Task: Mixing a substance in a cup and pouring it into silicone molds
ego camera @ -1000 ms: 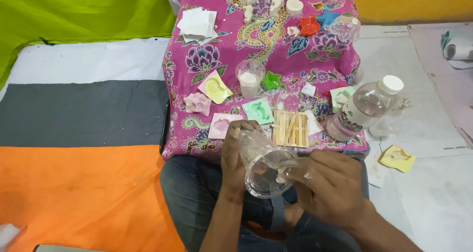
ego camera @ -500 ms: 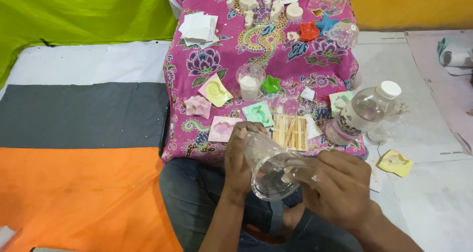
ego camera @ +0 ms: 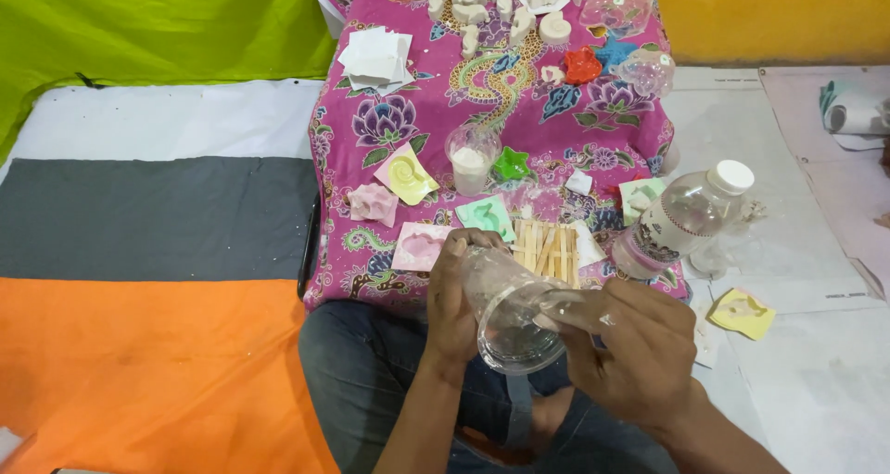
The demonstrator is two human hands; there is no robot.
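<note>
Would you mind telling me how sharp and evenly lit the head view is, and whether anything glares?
Head view: light is soft and even, shadows faint; the patterned cloth and bottle read sharp; the clear cup between left hand and right hand shows small highlights and slight softness; straight edges bow a little near the frame's borders.

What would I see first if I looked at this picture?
First, the bright pink flowered cloth in the middle, dotted with little colourful moulds. In front of it, the left hand and right hand hold a clear plastic cup tilted on its side. A clear bottle leans at the cloth's right edge.
</note>
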